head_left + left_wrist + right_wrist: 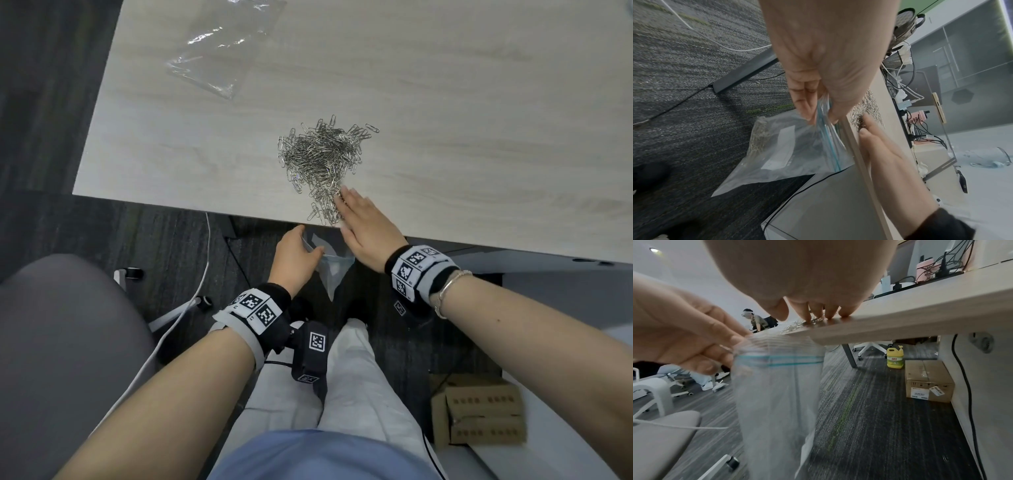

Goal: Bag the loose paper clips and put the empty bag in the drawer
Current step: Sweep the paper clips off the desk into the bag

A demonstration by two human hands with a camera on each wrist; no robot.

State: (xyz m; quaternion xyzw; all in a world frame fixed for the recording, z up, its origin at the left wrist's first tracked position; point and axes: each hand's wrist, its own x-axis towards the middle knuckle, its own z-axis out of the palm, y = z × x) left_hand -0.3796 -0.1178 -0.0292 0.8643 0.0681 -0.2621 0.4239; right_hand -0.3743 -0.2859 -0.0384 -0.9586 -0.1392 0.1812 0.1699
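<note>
A pile of silver paper clips lies on the light wood desk, trailing down to the front edge. My right hand lies flat with straight fingers on the near end of that trail at the desk edge. My left hand pinches the rim of a clear zip bag with a blue seal strip, hung just below the desk edge under the clips. Some clips sit in that bag's bottom. A second clear bag lies flat at the desk's far left.
A grey chair seat is at my left, with a white cable running across the dark carpet. A cardboard box sits on the floor at the right. A grey cabinet side stands under the desk.
</note>
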